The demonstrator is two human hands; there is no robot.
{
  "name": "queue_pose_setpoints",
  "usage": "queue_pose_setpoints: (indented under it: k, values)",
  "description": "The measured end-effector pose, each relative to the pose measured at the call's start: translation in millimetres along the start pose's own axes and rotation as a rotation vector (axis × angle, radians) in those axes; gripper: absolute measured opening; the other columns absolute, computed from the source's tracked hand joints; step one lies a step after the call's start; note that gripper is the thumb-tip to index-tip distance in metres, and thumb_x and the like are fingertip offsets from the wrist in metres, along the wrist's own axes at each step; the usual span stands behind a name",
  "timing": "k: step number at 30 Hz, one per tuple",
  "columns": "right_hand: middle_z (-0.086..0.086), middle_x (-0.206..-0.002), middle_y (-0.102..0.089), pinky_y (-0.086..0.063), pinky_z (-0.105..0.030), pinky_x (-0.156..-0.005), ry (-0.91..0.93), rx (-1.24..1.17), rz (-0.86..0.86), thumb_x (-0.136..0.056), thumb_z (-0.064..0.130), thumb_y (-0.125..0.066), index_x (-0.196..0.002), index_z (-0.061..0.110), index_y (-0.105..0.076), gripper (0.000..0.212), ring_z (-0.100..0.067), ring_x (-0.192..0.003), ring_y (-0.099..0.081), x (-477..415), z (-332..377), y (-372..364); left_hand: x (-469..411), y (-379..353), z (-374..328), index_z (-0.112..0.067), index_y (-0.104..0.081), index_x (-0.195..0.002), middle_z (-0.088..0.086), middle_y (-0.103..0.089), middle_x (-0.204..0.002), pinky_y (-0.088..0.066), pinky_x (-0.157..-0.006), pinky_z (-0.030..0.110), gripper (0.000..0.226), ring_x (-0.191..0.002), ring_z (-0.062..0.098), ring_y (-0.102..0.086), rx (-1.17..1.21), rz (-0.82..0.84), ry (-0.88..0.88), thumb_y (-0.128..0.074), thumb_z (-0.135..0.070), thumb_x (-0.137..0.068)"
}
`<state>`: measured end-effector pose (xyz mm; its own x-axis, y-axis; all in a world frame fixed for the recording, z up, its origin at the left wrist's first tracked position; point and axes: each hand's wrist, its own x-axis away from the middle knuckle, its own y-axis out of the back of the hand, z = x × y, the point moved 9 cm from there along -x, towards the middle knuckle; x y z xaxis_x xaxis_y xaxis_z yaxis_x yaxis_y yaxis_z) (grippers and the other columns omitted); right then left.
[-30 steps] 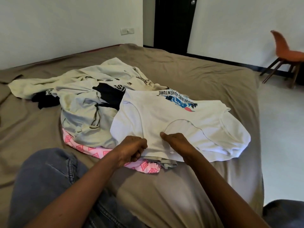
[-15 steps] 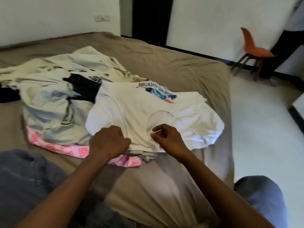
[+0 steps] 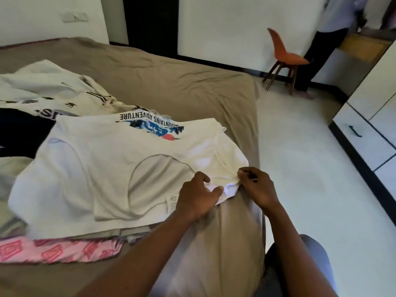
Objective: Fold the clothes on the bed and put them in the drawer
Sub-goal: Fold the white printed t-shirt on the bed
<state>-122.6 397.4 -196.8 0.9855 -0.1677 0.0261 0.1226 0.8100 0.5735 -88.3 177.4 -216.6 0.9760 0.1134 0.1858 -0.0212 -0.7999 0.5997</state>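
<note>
The brown bed (image 3: 182,86) holds a pile of clothes (image 3: 53,93). On top lies a white shirt (image 3: 102,163) with a blue picture and black letters, spread flat near the bed's right edge. The left hand (image 3: 198,196) and right hand (image 3: 257,187) both pinch its bunched near corner with curled fingers.

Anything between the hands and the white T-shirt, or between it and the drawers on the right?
No. The left hand and right hand pinch the white T-shirt at its near corner. Only bare floor shows between the bed and the drawers; the orange chair stands well aside. The drawers look closed.
</note>
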Motion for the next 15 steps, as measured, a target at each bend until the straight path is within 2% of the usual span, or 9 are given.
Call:
queue_pose_setpoints:
  k: [3, 5, 7, 9, 10, 12, 15]
  values:
    - [0.010, -0.080, -0.071, -0.049, -0.024, -0.071, 0.042, 0.060, 0.108, -0.091, 0.045, -0.073, -0.092, 0.030, -0.073, 0.014, -0.007, -0.077, -0.066, -8.2, -2.6, -5.9, -6.1, -13.0, -0.4, -0.030, -0.056, -0.116, -0.004, -0.069, -0.113, -0.050, -0.091, 0.031, 0.047, -0.109, 0.020, -0.064, 0.107, -0.050, 0.050, -0.076, -0.052, -0.080]
    - [0.009, -0.069, -0.063, -0.044, -0.025, -0.066, 0.058, 0.122, 0.160, -0.090, 0.040, -0.075, -0.086, 0.026, -0.071, 0.015, -0.009, -0.067, -0.059, -13.2, -5.6, -8.8, -9.7, -19.2, 0.3, -0.034, -0.057, -0.109, -0.002, -0.072, -0.105, -0.055, -0.090, 0.035, 0.046, -0.101, 0.021, -0.069, 0.220, -0.041, 0.094, -0.079, -0.048, -0.071]
    - [0.007, -0.066, -0.060, -0.045, -0.026, -0.065, 0.054, 0.105, 0.221, -0.091, 0.039, -0.074, -0.082, 0.022, -0.070, 0.019, -0.009, -0.064, -0.055, -14.5, -6.6, -11.9, -11.6, -23.0, 0.6, -0.033, -0.060, -0.103, 0.002, -0.075, -0.094, -0.060, -0.078, 0.035, 0.049, -0.083, 0.023, -0.072, 0.354, -0.008, 0.124, -0.077, -0.044, -0.058]
    - [0.005, -0.068, -0.063, -0.046, -0.026, -0.067, 0.050, 0.030, 0.254, -0.093, 0.037, -0.072, -0.080, 0.019, -0.069, 0.023, -0.007, -0.063, -0.055, -14.4, -5.4, -9.7, -10.8, -24.3, -4.7, -0.032, -0.064, -0.102, 0.007, -0.074, -0.095, -0.055, -0.065, 0.029, 0.046, -0.069, 0.022, -0.067, 0.449, 0.005, 0.121, -0.072, -0.033, -0.056]
    - [0.007, -0.066, -0.063, -0.046, -0.025, -0.066, 0.049, 0.008, 0.246, -0.094, 0.034, -0.071, -0.078, 0.017, -0.068, 0.024, -0.005, -0.061, -0.055, -15.4, -5.6, -5.8, -10.1, -22.3, -6.6, -0.031, -0.065, -0.100, 0.006, -0.072, -0.094, -0.052, -0.063, 0.028, 0.044, -0.067, 0.021, -0.064, 0.462, -0.009, 0.111, -0.070, -0.030, -0.056]
    - [0.013, -0.058, -0.058, -0.042, -0.022, -0.061, 0.041, 0.080, 0.211, -0.094, 0.030, -0.070, -0.074, 0.014, -0.061, 0.027, -0.001, -0.055, -0.051, -16.3, -9.2, 1.9, -5.1, -16.2, -5.0, -0.030, -0.066, -0.098, 0.000, -0.071, -0.088, -0.050, -0.064, 0.027, 0.038, -0.067, 0.018, -0.063, 0.418, -0.035, 0.083, -0.069, -0.028, -0.060]
    - [0.011, -0.059, -0.052, -0.038, -0.024, -0.058, 0.007, 0.229, 0.231, -0.089, 0.030, -0.072, -0.070, 0.015, -0.057, 0.029, -0.006, -0.059, -0.049, -14.2, -14.9, 2.2, 2.1, -20.4, -2.2, -0.029, -0.067, -0.096, -0.009, -0.069, -0.084, -0.046, -0.065, 0.016, 0.028, -0.079, 0.010, -0.065, 0.179, 0.061, 0.024, -0.079, -0.023, -0.072]
